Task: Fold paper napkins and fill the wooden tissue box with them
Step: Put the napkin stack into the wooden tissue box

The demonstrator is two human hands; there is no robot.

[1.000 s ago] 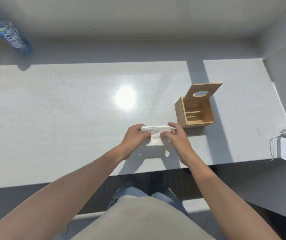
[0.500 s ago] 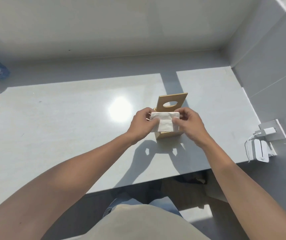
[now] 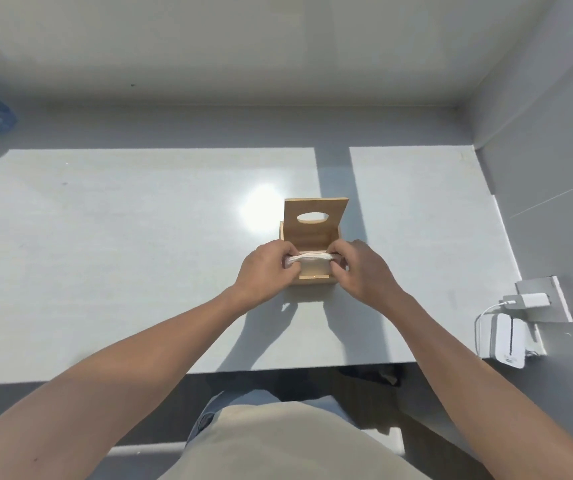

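You are holding the folded napkin (image 3: 312, 255) across the open top of the wooden tissue box (image 3: 313, 278), one end in each hand. Your left hand (image 3: 267, 268) is pinching the napkin's left end, with the grip pressed together on it, and your right hand (image 3: 364, 268) is doing the same at the right end. The napkin is stretching between them as a thin white band just above the box's front half, and the lid (image 3: 316, 225) with its oval slot is standing open behind it. The box is sitting near the middle of the tabletop (image 3: 139, 237), close to your edge.

The napkin is likely feeling very light and soft, so it is probably going limp wherever you are not supporting it, and it may tear or unfold if you pull the ends apart too hard. Holding it by the two short ends, as you are doing, looks like the right place; keeping it lightly taut should help it drop in flat between the walls.
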